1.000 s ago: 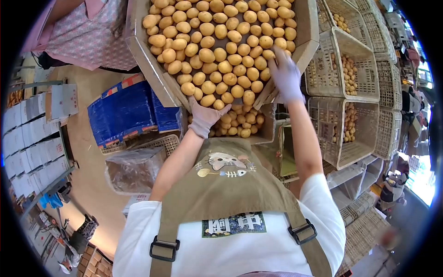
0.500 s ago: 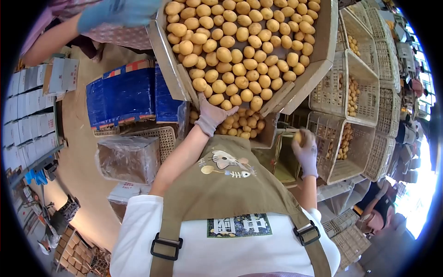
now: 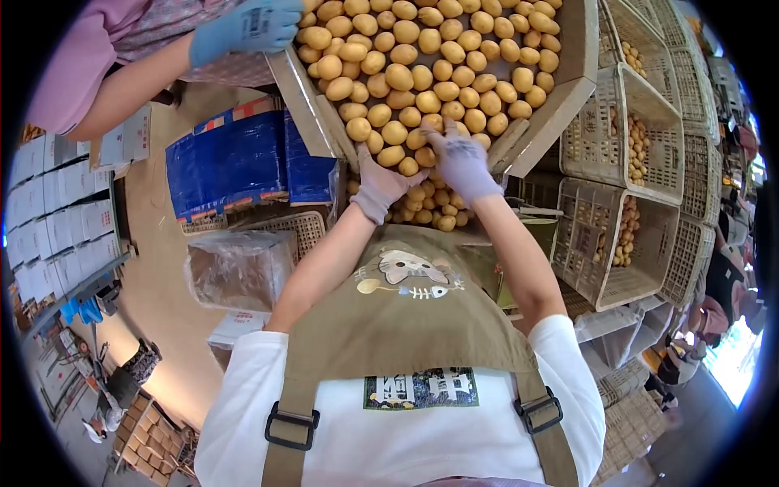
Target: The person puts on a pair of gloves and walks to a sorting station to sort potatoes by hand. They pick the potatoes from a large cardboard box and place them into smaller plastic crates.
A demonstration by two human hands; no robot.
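A sloping tray [image 3: 560, 105] with wooden sides holds many small, smooth, round yellow-brown potatoes [image 3: 403, 53]. At the tray's narrow near mouth is my left hand [image 3: 385, 183], gloved, cupped beside the potatoes with its thumb stretched out. My right hand [image 3: 462, 162], also gloved, reaches over the mouth with fingers apart, and its fingertips touch potatoes; no firm grip shows. Below both hands, more potatoes [image 3: 430, 207] lie in a box, partly hidden by my wrists and apron.
Stacked plastic crates [image 3: 604, 235] with some potatoes stand at right. A co-worker's blue-gloved hand [image 3: 251, 28] is at the tray's upper left edge. Blue-wrapped boxes [image 3: 231, 162], a plastic-lined carton [image 3: 243, 268] and stacked white cartons [image 3: 61, 215] are at left.
My right hand has moved from the right, where it held one potato, up and left onto the tray's potatoes, without that potato visible. My left hand stays at the mouth.
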